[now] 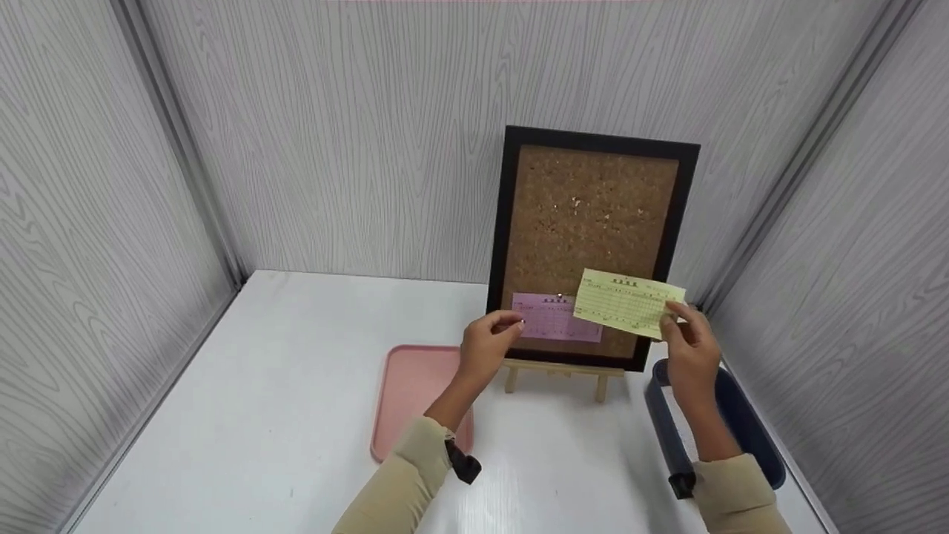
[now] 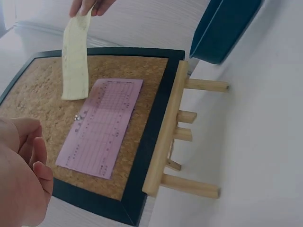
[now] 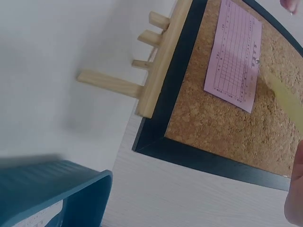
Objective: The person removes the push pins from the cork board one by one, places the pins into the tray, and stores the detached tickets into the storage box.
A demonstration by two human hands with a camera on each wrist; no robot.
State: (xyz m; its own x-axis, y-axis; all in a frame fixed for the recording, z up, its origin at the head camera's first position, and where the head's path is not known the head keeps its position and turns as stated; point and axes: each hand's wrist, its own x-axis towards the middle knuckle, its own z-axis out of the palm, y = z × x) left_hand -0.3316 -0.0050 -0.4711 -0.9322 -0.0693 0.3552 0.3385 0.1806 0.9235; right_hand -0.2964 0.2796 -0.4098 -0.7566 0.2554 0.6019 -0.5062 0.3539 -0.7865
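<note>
A black-framed cork board (image 1: 586,215) stands on a small wooden easel (image 1: 556,371) at the back of the white table. A pink printed slip (image 1: 556,319) is fixed low on the cork by a small silver pin (image 2: 78,117). My right hand (image 1: 673,311) pinches the right end of a pale yellow slip (image 1: 626,302) and holds it against the cork, just right of and above the pink slip. My left hand (image 1: 511,322) hovers at the pink slip's left edge. Its thumb and forefinger are pinched on what looks like a tiny pin.
A pink tray (image 1: 415,393) lies flat on the table left of the easel. A dark blue bin (image 1: 741,430) stands at the right, under my right forearm. Grey panelled walls close in the table on three sides.
</note>
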